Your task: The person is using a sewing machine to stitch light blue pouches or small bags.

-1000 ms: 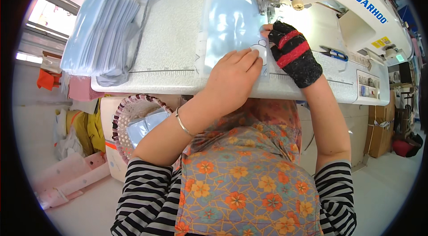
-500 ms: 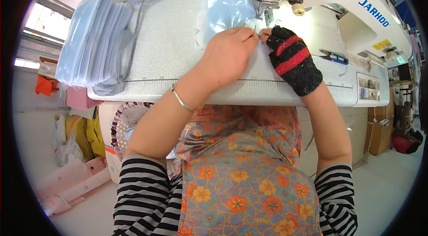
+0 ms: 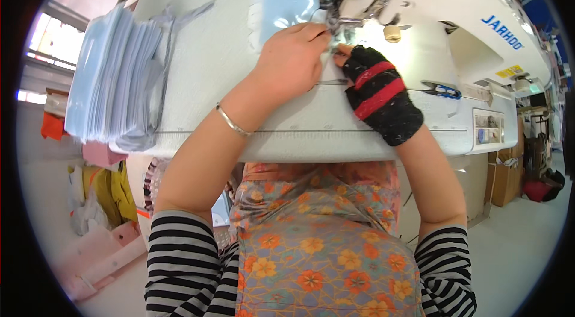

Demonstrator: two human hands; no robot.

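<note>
Right now the left hand point(image 3: 291, 61) is pressing flat, fingers together, on the light blue fabric piece point(image 3: 286, 0) lying at the sewing machine point(image 3: 419, 0) needle; the gloved right hand point(image 3: 374, 86) is pinching its near edge. Fabric looks thin, limp, light, probably slippery; best held by its edges. Blue stack point(image 3: 114, 77) is sitting well left.

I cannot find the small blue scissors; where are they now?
In the head view, the blue scissors lie on the white table, right of the gloved right hand, below the sewing machine.
</note>
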